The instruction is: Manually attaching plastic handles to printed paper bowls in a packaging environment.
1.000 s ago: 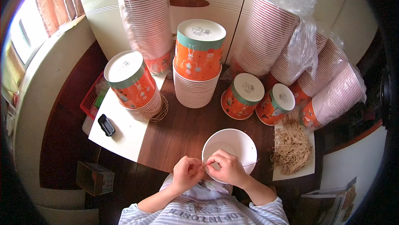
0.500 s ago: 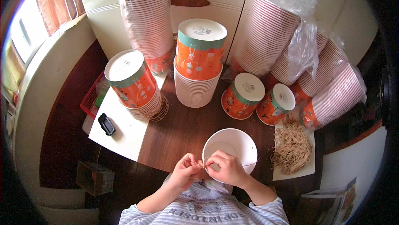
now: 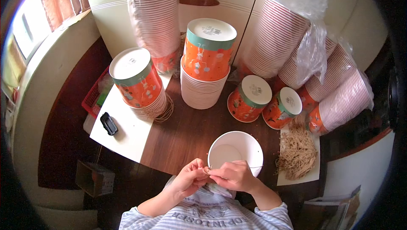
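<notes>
My left hand and my right hand meet at the near left rim of a white paper bucket, which stands open side up at the table's front edge. Between the fingertips of both hands a small bit of tan cord is pinched. Most of it is hidden by the fingers, and I cannot tell how it joins the bucket. My right hand covers part of the bucket's near rim. To the right, a tangled heap of tan cords lies on a white sheet.
Upside-down orange buckets stand behind: a left stack, a taller middle stack and two low ones. Plastic-wrapped bucket stacks line the back right, another wrapped stack the back left. A black tray lies on white board.
My right hand has turned and flattened, with its fingertips pressed closer to my left. The cord end beside the bucket's right rim no longer shows. The view has shifted slightly.
</notes>
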The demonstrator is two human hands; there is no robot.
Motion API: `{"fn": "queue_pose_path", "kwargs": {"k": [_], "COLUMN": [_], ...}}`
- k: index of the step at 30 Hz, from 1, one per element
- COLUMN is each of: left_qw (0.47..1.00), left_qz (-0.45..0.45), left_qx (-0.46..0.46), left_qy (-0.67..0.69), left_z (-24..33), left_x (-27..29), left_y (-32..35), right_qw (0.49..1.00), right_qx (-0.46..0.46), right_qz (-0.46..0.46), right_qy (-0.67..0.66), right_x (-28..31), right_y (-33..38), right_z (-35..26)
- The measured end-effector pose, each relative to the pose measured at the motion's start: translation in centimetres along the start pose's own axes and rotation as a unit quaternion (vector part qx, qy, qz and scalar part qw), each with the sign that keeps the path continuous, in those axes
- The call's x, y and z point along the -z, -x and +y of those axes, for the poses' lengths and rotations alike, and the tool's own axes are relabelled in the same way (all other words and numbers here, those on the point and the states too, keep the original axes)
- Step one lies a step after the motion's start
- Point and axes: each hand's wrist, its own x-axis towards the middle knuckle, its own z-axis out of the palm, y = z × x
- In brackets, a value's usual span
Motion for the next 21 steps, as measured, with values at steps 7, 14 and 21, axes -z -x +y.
{"fn": "queue_pose_path", "kwargs": {"k": [7,14,21], "left_qw": [1.0,1.0,1.0], "left_qz": [-0.013,-0.013,-0.021], "left_qx": [0.008,0.0,-0.003], "left_qy": [-0.012,0.0,0.005], "left_z": [0.09,-0.06,-0.11], "left_x": [0.37,0.15,0.23], "left_y": [0.17,0.12,0.08], "right_qw": [0.999,0.997,0.997], "right_qx": [0.013,0.03,0.032], "right_qz": [0.015,0.027,0.033], "right_qy": [0.04,0.062,0.068], "right_x": [-0.31,-0.45,-0.51], "right_y": [-0.19,-0.32,-0.47], "right_z": [-0.08,-0.1,-0.23]}}
